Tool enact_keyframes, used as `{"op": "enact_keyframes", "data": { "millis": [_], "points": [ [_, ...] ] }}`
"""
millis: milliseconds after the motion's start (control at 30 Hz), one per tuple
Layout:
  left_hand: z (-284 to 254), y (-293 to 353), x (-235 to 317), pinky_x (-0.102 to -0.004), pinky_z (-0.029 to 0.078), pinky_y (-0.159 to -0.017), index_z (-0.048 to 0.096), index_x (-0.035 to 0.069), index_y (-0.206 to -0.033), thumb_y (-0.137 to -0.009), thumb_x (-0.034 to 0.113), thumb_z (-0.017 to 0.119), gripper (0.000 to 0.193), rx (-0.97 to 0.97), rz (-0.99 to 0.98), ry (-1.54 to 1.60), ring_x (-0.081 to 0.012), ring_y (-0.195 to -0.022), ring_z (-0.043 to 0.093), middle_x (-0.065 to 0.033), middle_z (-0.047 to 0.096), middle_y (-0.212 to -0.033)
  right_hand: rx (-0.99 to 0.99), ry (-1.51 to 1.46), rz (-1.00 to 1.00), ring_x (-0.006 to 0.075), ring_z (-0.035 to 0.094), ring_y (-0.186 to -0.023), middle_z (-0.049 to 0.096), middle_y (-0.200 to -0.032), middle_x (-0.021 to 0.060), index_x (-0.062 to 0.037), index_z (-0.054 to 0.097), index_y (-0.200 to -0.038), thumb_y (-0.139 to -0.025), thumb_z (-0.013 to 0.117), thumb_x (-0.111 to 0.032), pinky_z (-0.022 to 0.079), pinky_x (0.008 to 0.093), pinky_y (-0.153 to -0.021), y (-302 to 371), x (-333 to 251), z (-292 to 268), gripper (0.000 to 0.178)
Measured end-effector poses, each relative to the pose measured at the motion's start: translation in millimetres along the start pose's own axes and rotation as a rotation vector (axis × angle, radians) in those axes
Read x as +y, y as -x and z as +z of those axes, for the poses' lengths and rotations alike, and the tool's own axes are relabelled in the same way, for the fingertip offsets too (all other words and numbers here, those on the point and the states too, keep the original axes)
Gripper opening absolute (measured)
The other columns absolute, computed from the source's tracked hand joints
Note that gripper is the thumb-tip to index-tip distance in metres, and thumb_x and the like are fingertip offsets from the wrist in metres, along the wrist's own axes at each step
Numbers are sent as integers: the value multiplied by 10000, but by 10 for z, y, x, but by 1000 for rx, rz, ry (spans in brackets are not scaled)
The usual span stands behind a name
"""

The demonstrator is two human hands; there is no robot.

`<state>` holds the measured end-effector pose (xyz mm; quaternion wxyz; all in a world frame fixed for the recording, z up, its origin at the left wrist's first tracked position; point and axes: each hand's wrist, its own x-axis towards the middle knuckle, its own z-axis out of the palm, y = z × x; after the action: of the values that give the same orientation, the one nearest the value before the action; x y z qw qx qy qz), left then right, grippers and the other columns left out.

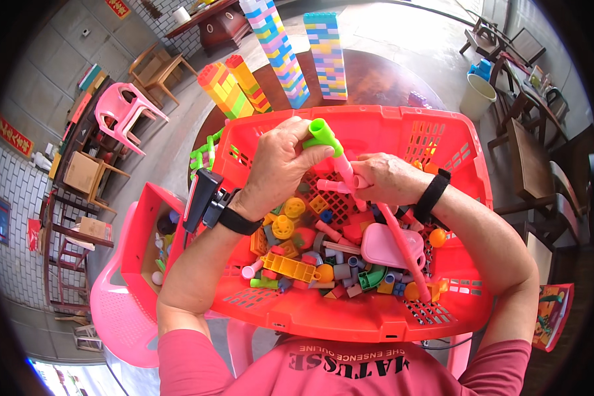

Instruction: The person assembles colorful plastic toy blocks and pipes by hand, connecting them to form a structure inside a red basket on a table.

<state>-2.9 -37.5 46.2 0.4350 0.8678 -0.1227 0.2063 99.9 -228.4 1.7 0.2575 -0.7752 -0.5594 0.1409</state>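
Note:
Over a red plastic basket (350, 325), my left hand (274, 158) is closed on a bright green toy pipe connector (324, 134). A pink toy pipe (344, 167) meets the connector's lower end. My right hand (391, 177) is closed around the pink pipework just to the right, its fingertips partly hidden. From under that hand a long pink pipe (406, 254) slants down toward the basket's near right side. Loose toys lie below, among them a yellow slotted piece (289, 267), a pink rounded case (388, 245) and a yellow wheel (282, 227).
Beyond the basket, tall block towers (326, 56) and shorter yellow-red stacks (225, 89) stand on a round brown table (383, 82). A red box (135, 254) with more toys rests on a pink chair (112, 310) at left. A pale bin (476, 98) stands at far right.

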Motion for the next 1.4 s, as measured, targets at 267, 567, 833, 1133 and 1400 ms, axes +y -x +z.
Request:
{"op": "enact_keyframes", "data": {
  "millis": [267, 567, 833, 1133, 1400],
  "points": [
    [75, -11, 75, -346, 472, -692, 642, -7, -940, -825, 147, 708, 203, -40, 1, 2, -259, -776, 600, -122, 592, -831, 269, -59, -172, 353, 605, -747, 576, -749, 165, -9, 572, -825, -775, 737, -233, 475, 432, -660, -7, -88, -142, 282],
    [88, -33, 193, -323, 460, -678, 643, 7, -906, -820, 136, 709, 169, -128, 46, -139, -226, -751, 582, -89, 571, -807, 112, -307, 6, 232, 586, -627, 607, -686, 122, -11, 636, -858, -693, 786, -168, 481, 341, -619, 38, -69, -194, 273],
    [122, -32, 177, -327, 465, -666, 637, 3, -908, -820, 128, 703, 166, -157, 131, -179, -240, -757, 603, -99, 584, -815, 63, -373, 24, 149, 522, -573, 558, -619, 62, -8, 635, -855, -665, 833, -182, 434, 319, -552, 28, -4, -187, 325],
    [159, -56, 98, -346, 464, -670, 629, -9, -923, -827, 157, 693, 202, -143, 123, -110, -263, -762, 593, -125, 584, -809, 41, -424, 76, 120, 522, -574, 572, -616, 54, 0, 615, -816, -678, 819, -162, 437, 311, -550, 34, -29, -222, 295],
    [176, 21, -9, -229, 467, -690, 663, -10, -1015, -893, 171, 687, 219, 12, -160, -5, -47, -798, 571, -28, 664, -912, 283, -321, 77, 265, 593, -679, 586, -705, 117, -27, 596, -829, -670, 778, -186, 468, 367, -631, 33, -51, -20, 289]
  ]
}}
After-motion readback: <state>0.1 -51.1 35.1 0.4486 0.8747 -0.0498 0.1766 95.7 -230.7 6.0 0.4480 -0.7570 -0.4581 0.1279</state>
